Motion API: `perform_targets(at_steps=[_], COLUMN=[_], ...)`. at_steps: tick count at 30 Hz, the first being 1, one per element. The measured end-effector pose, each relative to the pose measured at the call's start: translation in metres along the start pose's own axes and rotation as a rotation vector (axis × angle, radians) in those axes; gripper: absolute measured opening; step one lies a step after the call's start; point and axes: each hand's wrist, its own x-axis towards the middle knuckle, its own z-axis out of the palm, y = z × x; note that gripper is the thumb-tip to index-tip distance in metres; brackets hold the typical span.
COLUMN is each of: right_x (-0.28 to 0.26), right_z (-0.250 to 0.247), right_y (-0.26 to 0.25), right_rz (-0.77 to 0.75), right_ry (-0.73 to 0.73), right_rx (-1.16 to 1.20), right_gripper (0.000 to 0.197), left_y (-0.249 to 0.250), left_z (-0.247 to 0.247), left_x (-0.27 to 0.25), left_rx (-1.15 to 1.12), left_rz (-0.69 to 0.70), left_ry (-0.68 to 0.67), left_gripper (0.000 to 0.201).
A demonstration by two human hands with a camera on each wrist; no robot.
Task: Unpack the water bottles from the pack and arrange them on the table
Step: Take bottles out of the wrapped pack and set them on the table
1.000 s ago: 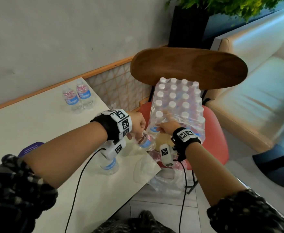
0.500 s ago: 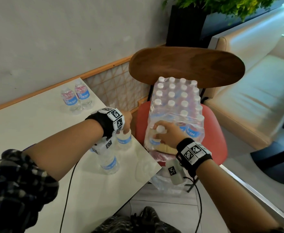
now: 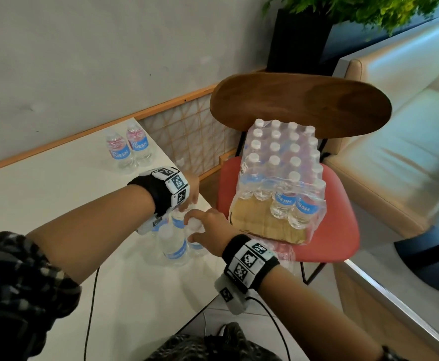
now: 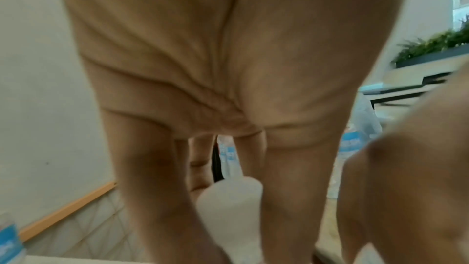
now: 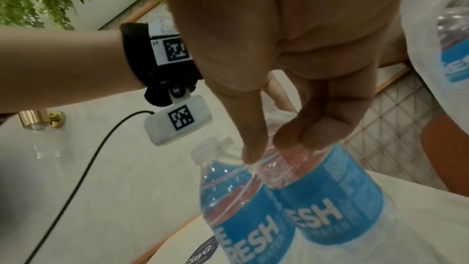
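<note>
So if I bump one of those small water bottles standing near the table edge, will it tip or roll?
Probably tips easily: the bottle is tall and narrow and stands close to the table edge. It looks full, so likely heavy for its size and somewhat steadier than an empty one. Once down, its round body would likely roll, perhaps off the edge toward the chair.

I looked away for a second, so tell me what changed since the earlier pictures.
The right hand pulled a bottle out of the pack and carried it left to the table, beside the near bottles. The left hand set its bottle down there, fingers on the cap. The pack on the chair and the two far bottles stayed put.
</note>
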Motion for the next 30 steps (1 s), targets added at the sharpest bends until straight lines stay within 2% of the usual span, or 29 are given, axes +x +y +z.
perform_targets(at_steps=[3, 5, 7, 9, 11, 13, 15, 17, 19, 22, 24, 25, 27, 28, 30], right_x=[0.006, 0.0, -0.009, -0.016, -0.016, -0.018, -0.016, -0.01, -0.003, 0.005, 0.004, 0.004, 0.003, 0.001, 0.0], right_z=[-0.003, -0.013, -0.028, -0.047, -0.064, -0.076, -0.085, -0.088, -0.09, -0.098, -0.103, -0.106, -0.108, -0.106, -0.098], right_y=[0.003, 0.012, 0.03, 0.058, 0.091, 0.117, 0.133, 0.145, 0.152, 0.157, 0.156, 0.156, 0.15, 0.148, 0.146], right_rz=[0.004, 0.045, 0.126, 0.243, 0.408, 0.544, 0.591, 0.584, 0.571, 0.569, 0.544, 0.563, 0.573, 0.55, 0.423], right_ry=[0.033, 0.03, 0.068, 0.147, 0.233, 0.363, 0.487, 0.529, 0.463, 0.368, 0.428, 0.468, 0.51, 0.532, 0.576], right_rx=[0.015, 0.056, 0.021, -0.063, 0.0, 0.126, 0.22, 0.298, 0.358, 0.463, 0.637, 0.677, 0.564, 0.427, 0.303], right_gripper=[0.056, 0.061, 0.05, 0.035, 0.041, 0.056, 0.054, 0.044, 0.039, 0.021, 0.011, 0.013, 0.018, 0.02, 0.036], left_y=[-0.007, -0.009, -0.009, -0.002, 0.016, 0.043, 0.069, 0.092, 0.104, 0.11, 0.11, 0.108, 0.107, 0.108, 0.11], left_z=[0.002, 0.001, 0.003, -0.002, -0.011, -0.02, -0.025, -0.028, -0.027, -0.027, -0.026, -0.024, -0.022, -0.021, -0.02], left_x=[0.004, 0.001, 0.002, 0.003, 0.01, 0.018, 0.023, 0.027, 0.032, 0.036, 0.036, 0.037, 0.037, 0.037, 0.035], left_rx=[0.094, 0.111, 0.131, 0.122, 0.143, 0.152, 0.139, 0.119, 0.116, 0.036, -0.007, -0.028, -0.069, -0.085, -0.114], left_rz=[0.068, 0.026, 0.004, 0.015, 0.037, 0.164, 0.317, 0.361, 0.344, 0.339, 0.34, 0.334, 0.322, 0.327, 0.343], left_ry=[-0.138, -0.141, -0.069, 0.089, 0.212, 0.271, 0.308, 0.263, 0.206, 0.247, 0.272, 0.278, 0.278, 0.277, 0.296], left_gripper=[0.042, 0.019, 0.026, 0.025, 0.016, 0.021, 0.02, 0.024, 0.042, 0.06, 0.065, 0.066, 0.067, 0.066, 0.059])
